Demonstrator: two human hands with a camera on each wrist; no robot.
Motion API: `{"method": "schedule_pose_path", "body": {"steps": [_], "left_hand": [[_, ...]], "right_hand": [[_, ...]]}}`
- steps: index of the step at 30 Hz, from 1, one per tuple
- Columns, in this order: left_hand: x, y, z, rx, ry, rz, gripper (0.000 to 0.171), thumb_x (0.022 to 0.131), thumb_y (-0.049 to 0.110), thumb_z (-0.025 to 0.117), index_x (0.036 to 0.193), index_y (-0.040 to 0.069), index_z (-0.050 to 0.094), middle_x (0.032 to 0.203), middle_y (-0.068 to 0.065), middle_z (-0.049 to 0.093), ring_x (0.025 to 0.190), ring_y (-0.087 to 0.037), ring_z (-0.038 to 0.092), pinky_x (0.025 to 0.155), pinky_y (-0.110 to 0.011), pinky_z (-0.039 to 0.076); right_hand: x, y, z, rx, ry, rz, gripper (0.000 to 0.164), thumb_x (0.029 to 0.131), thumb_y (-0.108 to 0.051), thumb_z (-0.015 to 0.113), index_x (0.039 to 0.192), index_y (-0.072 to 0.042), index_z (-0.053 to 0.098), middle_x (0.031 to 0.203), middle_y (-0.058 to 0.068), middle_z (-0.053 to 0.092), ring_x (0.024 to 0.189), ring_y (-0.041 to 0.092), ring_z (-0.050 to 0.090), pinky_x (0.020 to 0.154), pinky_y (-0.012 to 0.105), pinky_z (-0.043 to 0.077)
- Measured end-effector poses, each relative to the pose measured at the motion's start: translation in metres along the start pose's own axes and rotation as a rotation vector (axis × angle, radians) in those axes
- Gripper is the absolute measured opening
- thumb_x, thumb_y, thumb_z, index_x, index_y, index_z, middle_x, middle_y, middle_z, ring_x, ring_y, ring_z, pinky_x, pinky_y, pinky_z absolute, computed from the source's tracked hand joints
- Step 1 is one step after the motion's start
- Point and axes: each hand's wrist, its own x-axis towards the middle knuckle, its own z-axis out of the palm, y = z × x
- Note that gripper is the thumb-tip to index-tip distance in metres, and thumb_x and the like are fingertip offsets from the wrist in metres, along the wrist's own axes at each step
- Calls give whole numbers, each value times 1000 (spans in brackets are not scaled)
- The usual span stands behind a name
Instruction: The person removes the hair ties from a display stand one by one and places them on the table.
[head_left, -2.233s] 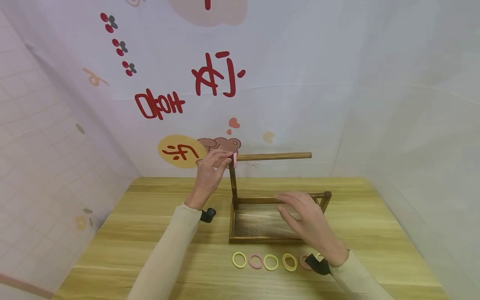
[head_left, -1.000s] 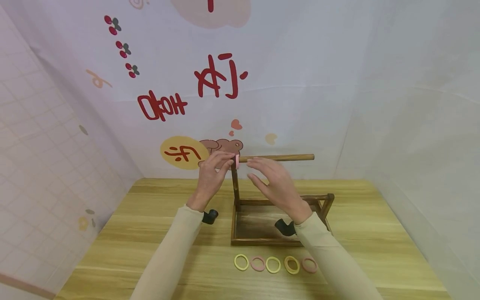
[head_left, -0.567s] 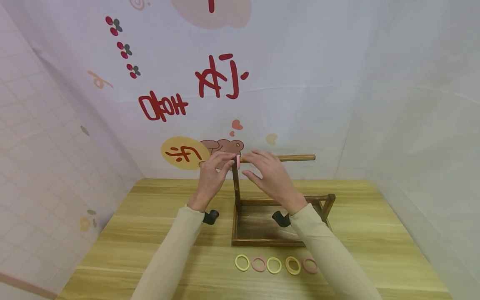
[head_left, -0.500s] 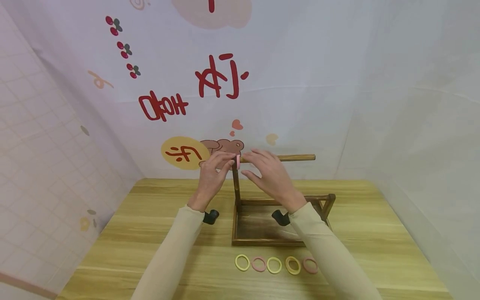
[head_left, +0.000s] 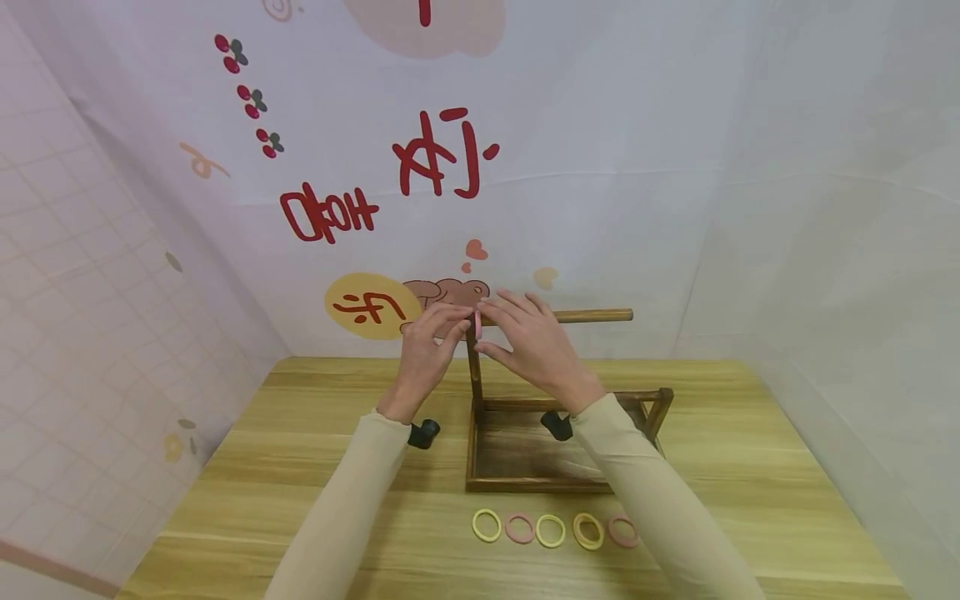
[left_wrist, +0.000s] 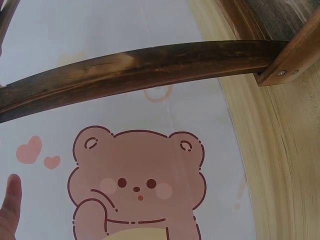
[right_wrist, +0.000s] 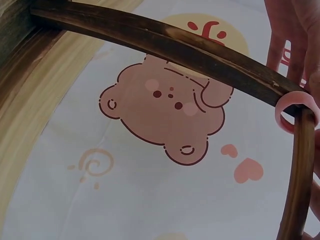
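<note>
A pink ring (head_left: 477,325) circles the wooden rod (head_left: 592,316) where it meets the post of a dark brown stand (head_left: 474,375). My left hand (head_left: 429,350) is at the top of that post, thumb in front and fingers behind. In the right wrist view its thumb is close to the pink ring (right_wrist: 281,117); whether it touches the ring is unclear. My right hand (head_left: 536,346) reaches over the rod from the right, fingers bent above and thumb below, beside the ring. Contact between its fingertips and the ring cannot be made out.
Yellow rings (head_left: 487,526) and pink rings (head_left: 519,528) lie in a row before the stand's tray-like base (head_left: 517,483). The wood-grain table (head_left: 315,467) ends at a printed cloth backdrop (head_left: 600,167). The right sleeve (head_left: 660,500) covers part of the tabletop.
My right hand has come from above the stand's base up and left to the rod, closing in on the pink ring. The left hand and the ring stay put at the post.
</note>
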Motion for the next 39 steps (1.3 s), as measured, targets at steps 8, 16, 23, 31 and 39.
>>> {"method": "schedule_pose_path", "body": {"steps": [8,16,23,31,39], "left_hand": [[0,-3,1,-1,8,11,21,96,5,74,116,0,76,113,-16,73,109,-32,70,97,-48,55],[-1,-3,2,-5,11,12,21,96,6,74,116,1,76,114,-16,73,109,-31,70,97,-48,55],[-1,-4,2,-2,10,4,20,97,6,73,116,0,76,112,-15,73,109,-31,70,98,-47,54],[-1,-4,2,1,9,-3,21,96,6,73,116,1,76,112,-16,73,109,-32,69,98,-48,54],[-1,-2,2,-10,10,-7,21,97,6,73,117,2,76,114,-14,73,110,-30,69,99,-47,54]], "right_hand": [[4,-1,4,-42,-4,-5,60,91,-39,81,139,-7,64,137,10,67,138,30,53,115,58,36],[7,-2,5,-72,-18,11,55,91,-36,82,136,-7,67,134,10,69,135,29,56,113,57,39],[9,-2,3,-60,-47,59,51,92,-34,81,133,-8,67,133,9,70,135,27,56,114,54,39],[9,-2,-1,-20,-60,94,45,93,-29,82,130,-7,68,129,9,71,133,27,58,114,55,39],[8,-1,-6,-22,-30,80,47,91,-28,83,129,-6,68,126,10,72,129,28,60,112,56,41]]}}
